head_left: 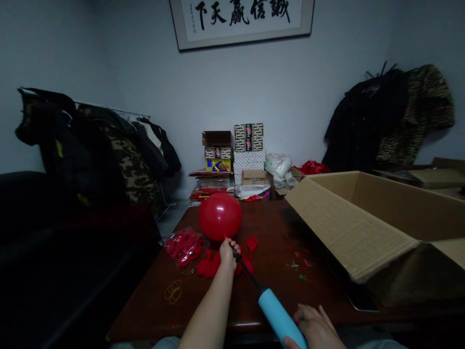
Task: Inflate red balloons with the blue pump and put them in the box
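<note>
Right now, the person's left hand [227, 253] is clenched around the neck of a round, inflated, glossy red latex balloon [220, 216], pinching it onto the tip of a black pump nozzle [241, 261]. The balloon sits just above the far part of a dark reddish-brown wooden table [145, 315]. That nozzle runs from a sky-blue cylindrical hand pump [278, 315], which slants toward the near table edge. The person's right hand [314, 327] is at the pump's lower end, with its thumb by the barrel and its fingers spread, though I can't tell whether it is firmly closed on the barrel. Just beside the left wrist lie loose, limp red balloons [209, 265], with another [251, 244] to the right of that hand. Further left is a clear plastic bag of red balloons [184, 247], and near it is a small bunch of yellow rubber bands [174, 292]. Tiny multicoloured scraps [300, 264] are scattered near a large open brown cardboard box [363, 228] on the right of the table. Behind the table stand stacked patterned cartons [249, 137], while dark coats hang on a metal clothes rack [109, 150] to the left. A framed black-ink calligraphy scroll [240, 19] hangs on the wall above.
</note>
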{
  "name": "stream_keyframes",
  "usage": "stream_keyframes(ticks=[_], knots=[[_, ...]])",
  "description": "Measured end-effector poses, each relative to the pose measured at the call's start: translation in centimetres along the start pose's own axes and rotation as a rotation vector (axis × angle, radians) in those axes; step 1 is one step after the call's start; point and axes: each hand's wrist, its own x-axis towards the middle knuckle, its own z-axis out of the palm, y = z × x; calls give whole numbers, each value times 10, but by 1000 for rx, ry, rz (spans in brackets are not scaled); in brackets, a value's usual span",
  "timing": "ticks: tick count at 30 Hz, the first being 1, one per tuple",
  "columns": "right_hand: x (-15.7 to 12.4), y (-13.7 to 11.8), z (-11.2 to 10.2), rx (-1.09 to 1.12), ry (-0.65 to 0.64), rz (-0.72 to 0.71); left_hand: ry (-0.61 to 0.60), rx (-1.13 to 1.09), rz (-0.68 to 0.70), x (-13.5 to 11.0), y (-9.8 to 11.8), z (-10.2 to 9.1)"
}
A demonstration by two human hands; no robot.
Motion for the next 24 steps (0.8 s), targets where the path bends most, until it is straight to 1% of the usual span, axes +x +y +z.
stream_keyframes(ticks=[3,7,10,13,16,19,24], knots=[[10,-15,-2,-7,20,1,-13,10,2,-4,-3,-3],[34,-36,-3,-14,80,32,-8,19,-31,-10,-11,-6],[55,-45,2,-20,109,41,-18,25,-77,-13,-19,-9],[68,-48,10,-36,115,43,-37,41,-103,-12,-24,-15],[72,-49,16,-36,106,47,-37,54,-93,-9,-25,-21],[69,-49,19,-31,98,52,-20,73,-75,-6,-26,-22],[52,-41,18,-46,92,64,1,83,-51,-2,-23,-17]])
